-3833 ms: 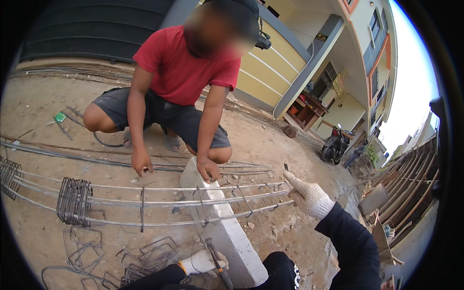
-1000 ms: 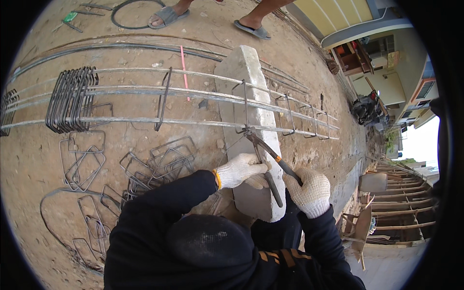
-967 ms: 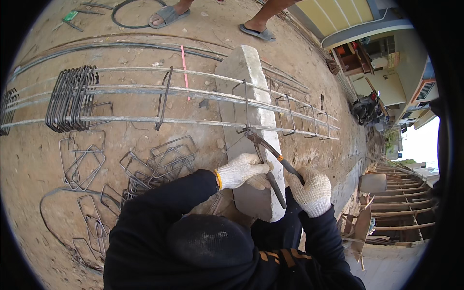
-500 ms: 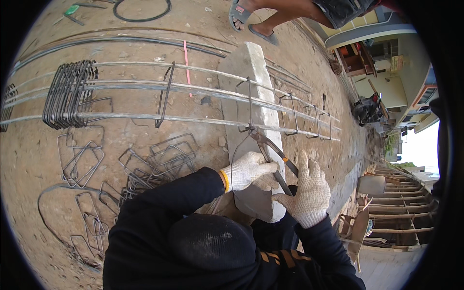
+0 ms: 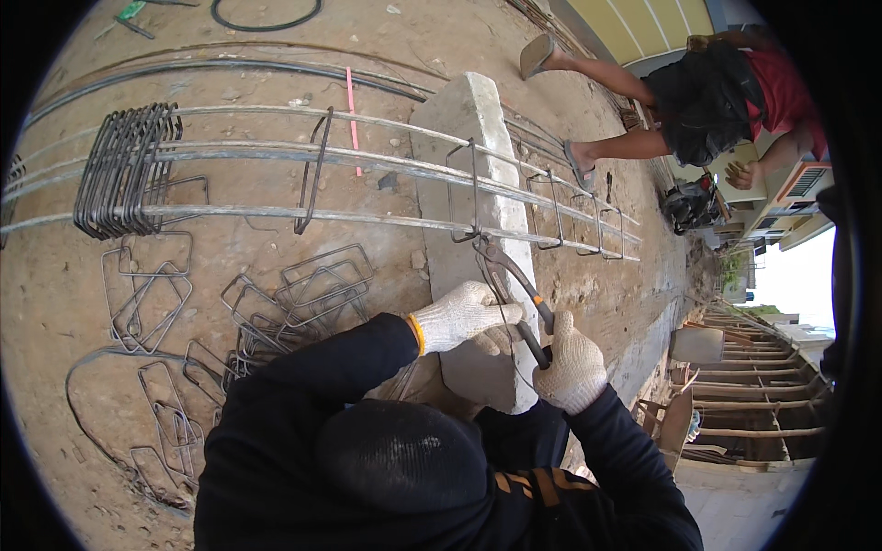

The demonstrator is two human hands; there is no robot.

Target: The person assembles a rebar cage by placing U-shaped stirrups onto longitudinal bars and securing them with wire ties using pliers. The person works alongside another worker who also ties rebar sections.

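My right hand point(image 5: 571, 363), in a knitted white glove, is closed round the handles of a pair of end-cutting pincers point(image 5: 516, 273) with an orange band. The jaws meet a corner of a square steel stirrup on the nearest long bar point(image 5: 367, 216) of a rebar cage. My left hand point(image 5: 464, 317), gloved as well, is closed beside the pincers on a thin tie wire point(image 5: 490, 280) that runs down from the jaws. Its inner fingers are partly hidden. Under the cage, a long pale concrete block point(image 5: 501, 193) holds up the bars.
Bunched stirrups point(image 5: 129, 170) hang on the bars at left. Loose stirrups point(image 5: 322, 280) lie on the dirt near my left arm. A person in a red shirt point(image 5: 781, 92) walks at the far right. Wooden poles point(image 5: 763, 390) and a parked motorbike point(image 5: 694, 204) stand at right.
My right hand's fingers, spread before, have closed round the pincers' handles, which have come nearer together. The person beyond the cage has stepped to the right.
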